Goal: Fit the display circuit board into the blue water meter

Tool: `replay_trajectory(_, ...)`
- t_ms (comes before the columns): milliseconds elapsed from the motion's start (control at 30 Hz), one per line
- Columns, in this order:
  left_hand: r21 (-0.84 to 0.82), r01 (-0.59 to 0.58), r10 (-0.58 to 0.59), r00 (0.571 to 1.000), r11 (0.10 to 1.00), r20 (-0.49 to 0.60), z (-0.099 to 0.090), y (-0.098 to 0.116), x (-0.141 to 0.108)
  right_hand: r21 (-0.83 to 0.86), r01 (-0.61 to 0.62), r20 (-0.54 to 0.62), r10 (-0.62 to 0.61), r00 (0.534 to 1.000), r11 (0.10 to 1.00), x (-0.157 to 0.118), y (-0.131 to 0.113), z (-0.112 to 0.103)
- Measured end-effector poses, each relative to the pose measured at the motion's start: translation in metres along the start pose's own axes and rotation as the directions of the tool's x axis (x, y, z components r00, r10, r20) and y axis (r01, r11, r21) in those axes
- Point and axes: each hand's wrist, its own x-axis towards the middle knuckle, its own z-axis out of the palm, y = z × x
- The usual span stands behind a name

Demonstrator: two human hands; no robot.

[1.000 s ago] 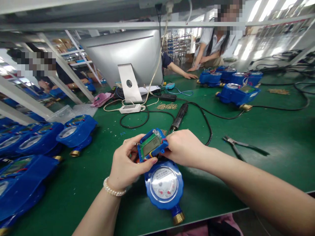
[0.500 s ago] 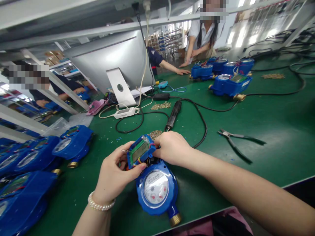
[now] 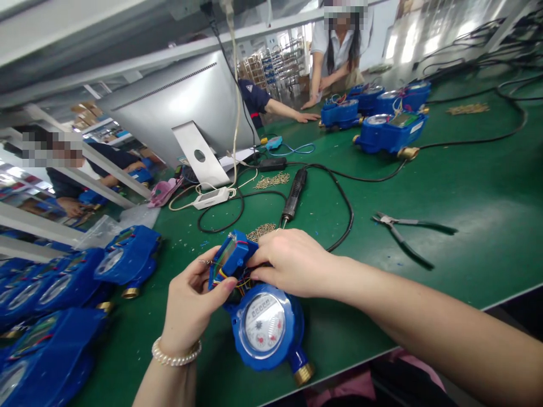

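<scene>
A blue water meter (image 3: 278,362) with a round white dial (image 3: 263,325) and a brass end lies in front of me on the green table. My left hand (image 3: 190,299) is closed around a blue display housing (image 3: 238,259), tilted up above the dial, its thumb along the lower edge. Coloured wires (image 3: 242,282) run between housing and meter. My right hand (image 3: 292,260) is closed at the housing's right side, near those wires; its fingertips are partly hidden, so what they pinch cannot be made out.
An electric screwdriver (image 3: 294,195) lies beyond my right hand beside piles of screws (image 3: 261,232). Cutting pliers (image 3: 401,226) rest to the right. More blue meters stand left (image 3: 127,254) and far right (image 3: 390,135). A monitor (image 3: 186,102) and cables occupy the back; co-workers are beyond.
The display housing has turned, so its screen faces me less and its side shows more. My right hand has shifted slightly left and down around it. The view has shifted a little.
</scene>
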Motion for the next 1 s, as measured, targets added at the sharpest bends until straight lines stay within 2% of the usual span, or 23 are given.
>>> replay_trajectory(67,-0.030,-0.005,0.005,1.000,1.000,-0.003,0.000,-0.001,0.000,0.027,0.105,0.010,-0.105,0.994,0.994,-0.003,-0.005,-0.002)
replay_trajectory(133,-0.052,-0.014,0.014,1.000,0.999,0.001,0.000,-0.002,-0.001,0.029,0.128,0.023,-0.129,0.991,0.991,-0.002,-0.009,0.000)
replay_trajectory(233,-0.071,-0.035,0.036,0.999,0.997,0.010,0.001,-0.002,-0.001,0.002,0.072,0.011,-0.072,0.997,0.997,0.002,-0.014,0.010)
replay_trajectory(367,-0.097,-0.060,0.060,0.998,0.993,-0.002,0.004,-0.004,-0.003,-0.050,-0.022,-0.065,0.018,0.998,0.999,0.005,-0.021,0.023)
replay_trajectory(600,-0.065,-0.047,0.048,0.999,0.997,0.006,0.002,-0.009,-0.007,-0.132,-0.077,-0.145,0.058,0.988,0.988,0.006,-0.024,0.031)
replay_trajectory(800,0.067,-0.019,0.018,1.000,0.998,0.017,-0.001,-0.006,-0.008,-0.143,-0.063,-0.138,0.043,0.989,0.988,0.001,-0.023,0.030)
replay_trajectory(1000,0.124,-0.013,0.001,0.996,0.992,0.091,-0.003,-0.001,-0.006,-0.117,-0.042,-0.123,0.027,0.992,0.992,-0.007,-0.027,0.031)
